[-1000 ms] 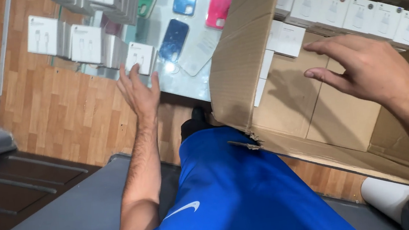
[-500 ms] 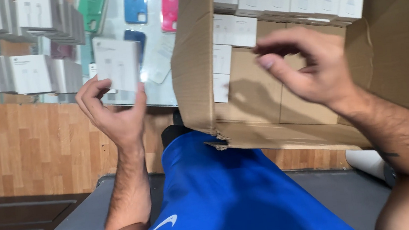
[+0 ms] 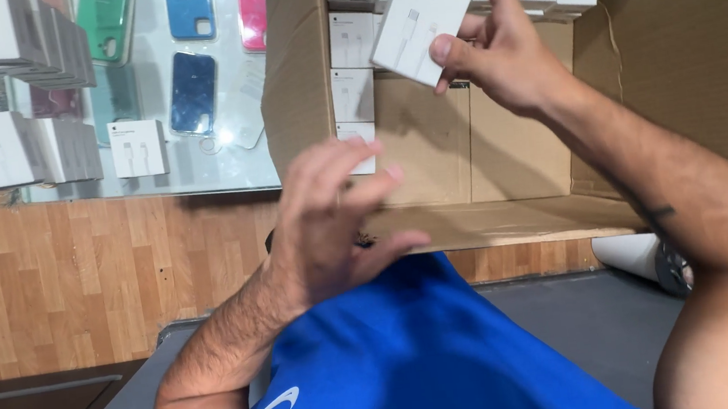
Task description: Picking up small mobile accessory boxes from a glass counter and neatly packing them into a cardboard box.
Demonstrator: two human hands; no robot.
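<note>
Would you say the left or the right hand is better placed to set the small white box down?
Probably the right hand: it already pinches the small white box above the brown cardboard carton; the left hand is empty.

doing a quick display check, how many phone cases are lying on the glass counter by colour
green phone case: 1
light blue phone case: 1
pink phone case: 1
dark blue phone case: 1
total: 4 in plain view; the cardboard box hides the counter further right.
</note>
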